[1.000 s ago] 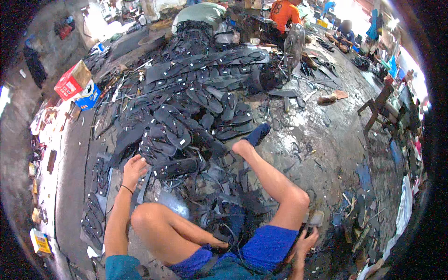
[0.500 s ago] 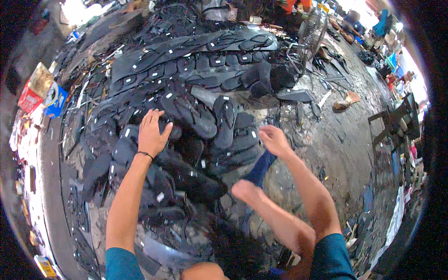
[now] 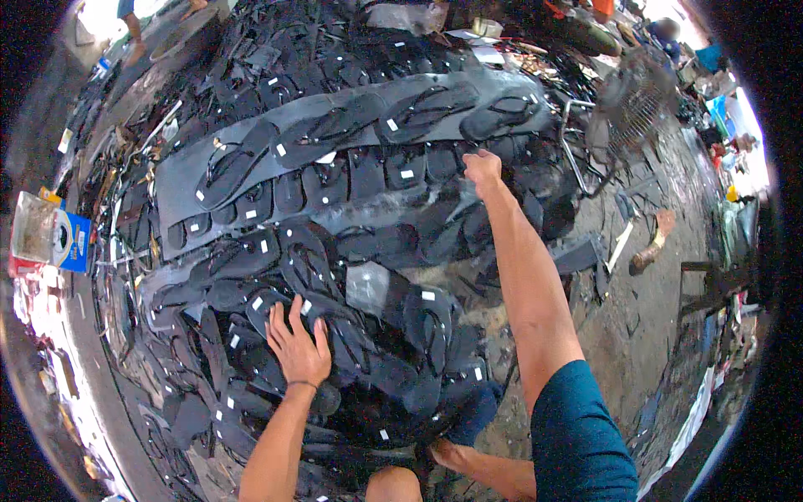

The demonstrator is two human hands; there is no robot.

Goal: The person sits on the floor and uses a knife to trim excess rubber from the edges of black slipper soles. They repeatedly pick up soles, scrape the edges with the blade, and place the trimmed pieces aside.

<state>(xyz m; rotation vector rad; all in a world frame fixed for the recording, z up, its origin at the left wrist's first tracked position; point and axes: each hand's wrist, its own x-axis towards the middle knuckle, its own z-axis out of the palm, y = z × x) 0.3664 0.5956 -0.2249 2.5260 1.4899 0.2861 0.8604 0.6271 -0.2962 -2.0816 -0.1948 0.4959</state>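
Note:
My left hand lies with fingers spread on a heap of black flip-flops, its fingertips over a flip-flop with a small white tag. My right hand reaches far forward, fingers curled closed, at the right part of a row of black soles. Whatever those fingers hold, if anything, is hidden. Just beyond it, several thong sandals lie along a long dark grey sheet; the nearest to the hand is a black flip-flop. Another tagged flip-flop rests on the heap between my arms.
A standing fan with a metal frame is at the far right. Scraps and a brown wood-like piece litter the dirty floor. A blue box stands at the left. My bare knee shows at the lower edge.
The view has shifted forward over the sandals. My right hand has stretched from beside the heap to the far row of soles. My left hand still rests spread on the heap.

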